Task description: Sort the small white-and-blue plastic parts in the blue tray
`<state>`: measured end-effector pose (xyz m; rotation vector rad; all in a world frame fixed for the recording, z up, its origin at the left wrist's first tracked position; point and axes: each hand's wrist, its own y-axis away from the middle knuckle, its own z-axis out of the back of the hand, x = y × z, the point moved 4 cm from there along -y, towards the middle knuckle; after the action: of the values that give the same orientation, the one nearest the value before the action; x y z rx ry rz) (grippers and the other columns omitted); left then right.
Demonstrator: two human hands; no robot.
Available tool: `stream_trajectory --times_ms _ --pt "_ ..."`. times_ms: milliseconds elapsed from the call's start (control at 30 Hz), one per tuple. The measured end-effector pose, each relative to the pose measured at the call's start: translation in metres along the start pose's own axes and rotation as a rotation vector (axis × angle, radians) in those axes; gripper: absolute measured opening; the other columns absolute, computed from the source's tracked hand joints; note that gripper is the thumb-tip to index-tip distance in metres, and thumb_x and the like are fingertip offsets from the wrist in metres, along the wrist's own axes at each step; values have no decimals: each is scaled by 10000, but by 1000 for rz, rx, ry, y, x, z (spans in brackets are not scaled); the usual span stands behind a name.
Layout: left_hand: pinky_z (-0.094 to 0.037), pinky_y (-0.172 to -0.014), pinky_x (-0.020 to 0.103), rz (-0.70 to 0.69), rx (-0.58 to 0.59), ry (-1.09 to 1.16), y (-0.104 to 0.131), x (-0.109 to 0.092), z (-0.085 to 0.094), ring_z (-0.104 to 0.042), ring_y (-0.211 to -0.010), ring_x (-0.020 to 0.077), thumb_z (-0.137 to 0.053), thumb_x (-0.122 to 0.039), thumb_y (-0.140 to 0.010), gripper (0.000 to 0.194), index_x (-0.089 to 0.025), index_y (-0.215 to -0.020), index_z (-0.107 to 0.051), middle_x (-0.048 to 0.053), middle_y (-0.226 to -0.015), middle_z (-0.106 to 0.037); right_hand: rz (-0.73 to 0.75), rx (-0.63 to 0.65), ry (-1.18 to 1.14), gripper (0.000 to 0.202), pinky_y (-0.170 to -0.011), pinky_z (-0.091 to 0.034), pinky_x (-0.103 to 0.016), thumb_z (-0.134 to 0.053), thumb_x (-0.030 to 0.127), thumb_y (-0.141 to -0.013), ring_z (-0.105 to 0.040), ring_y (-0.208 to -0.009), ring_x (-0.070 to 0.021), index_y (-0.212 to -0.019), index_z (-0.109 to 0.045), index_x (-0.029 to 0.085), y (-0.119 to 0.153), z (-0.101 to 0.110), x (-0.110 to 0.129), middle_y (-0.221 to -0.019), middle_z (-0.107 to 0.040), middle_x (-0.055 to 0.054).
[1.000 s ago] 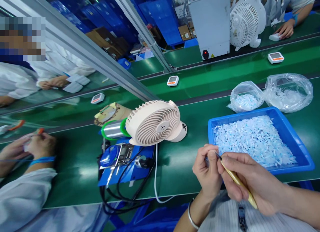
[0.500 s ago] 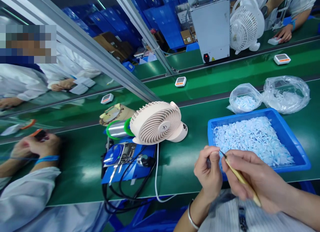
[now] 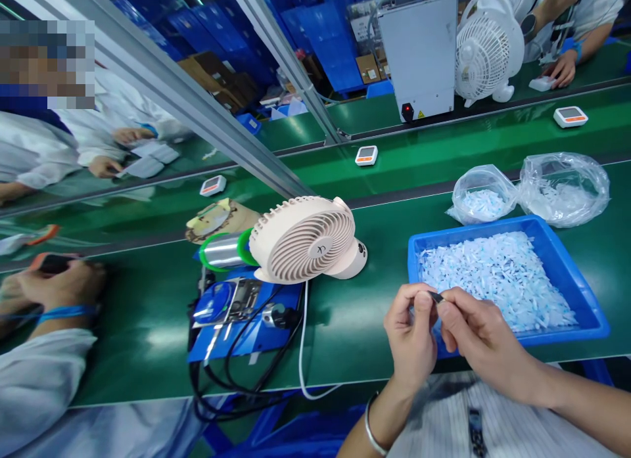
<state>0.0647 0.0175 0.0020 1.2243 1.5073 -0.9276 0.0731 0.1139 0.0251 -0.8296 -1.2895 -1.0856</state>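
My left hand (image 3: 411, 330) is closed in a pinch, fingers curled, at the front left corner of the blue tray (image 3: 584, 284). My right hand (image 3: 480, 333) meets it from the right, thumb and forefinger pressed together. Between the fingertips of both hands shows a small dark piece (image 3: 436, 297), too small to name. The yellow stick-like tool does not show now; my right palm may hide it. Many small pale blue and white strips (image 3: 497, 274) lie in the tray, just beyond my hands.
Two clear plastic bags (image 3: 564, 188) sit behind the tray. To the left stand a beige fan (image 3: 315, 244) and a blue device with cables (image 3: 246, 313). A co-worker's hands (image 3: 62, 287) are at far left. Small white timers (image 3: 366, 156) line the green bench.
My right hand has turned and closed up against my left fingertips. The yellow tool with a dark tip, seen in it before, is out of sight. The view has shifted slightly.
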Motion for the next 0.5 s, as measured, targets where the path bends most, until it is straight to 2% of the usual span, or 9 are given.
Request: stream_trajectory --times_ms 333,500 --pt "-358 -383 125 48 25 97 -1 -4 -4 -419 -420 37 -576 -368 -713 208 -171 -649 -576 -41 -557 -498 58 -32 39 272 -450 -293 -202 -305 329 -878 -353 -468 -61 -657 -377 187 -1 -2 0 -522 -374 55" --pt "-359 -379 115 10 30 86 -1 -4 -5 -422 -408 27 -559 -348 -734 181 -183 -663 -580 -48 -562 -506 65 -28 51 255 -448 -287 -203 -309 319 -879 -351 -467 -62 -670 -380 191 0 -1 1 -523 -370 57"
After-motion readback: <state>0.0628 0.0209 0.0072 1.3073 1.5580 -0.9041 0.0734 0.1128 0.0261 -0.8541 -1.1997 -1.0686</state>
